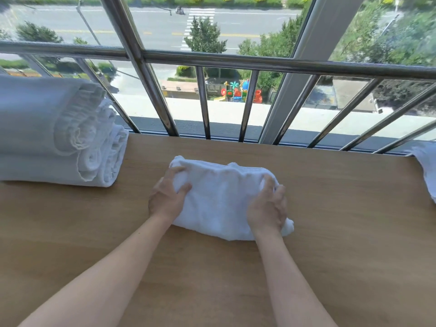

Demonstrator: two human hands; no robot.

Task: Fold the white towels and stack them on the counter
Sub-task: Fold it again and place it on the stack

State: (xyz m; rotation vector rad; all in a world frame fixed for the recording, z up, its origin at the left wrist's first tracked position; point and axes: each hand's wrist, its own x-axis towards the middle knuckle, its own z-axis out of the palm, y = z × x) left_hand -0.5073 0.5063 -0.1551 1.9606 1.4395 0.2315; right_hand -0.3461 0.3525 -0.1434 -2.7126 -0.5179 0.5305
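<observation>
- Folded towel (219, 199): white, thick, lies flat on the counter (342, 232), roughly centre, a bit back from the near edge. Long side runs left-right, and the far edge looks rolled or doubled over.
- Left hand (168, 197): on the towel's left end. Fingers curl over the top of the cloth, thumb presses in from the near side, so it grips that end. Forearm bare, coming in from bottom left.
- Right hand (267, 206): on the towel's right end, fingers bent over the edge and clasping the cloth. A corner of towel pokes out below the wrist on the right.
- Both hands hold the same towel, one at each end. The towel touches the counter along its whole underside and is not lifted.
- Towel stack (59, 133): far left on the counter, well apart from the hands. Several white towels are piled up, with their rolled or folded ends facing right.
- Loose towel (427, 168): white, at the far right edge of the counter and partly out of frame. Can't tell whether it's folded.
- Railing (212, 60): metal bars stand just behind the counter's far edge, in front of the window (236, 31).
- Counter surface is light wood grain.
</observation>
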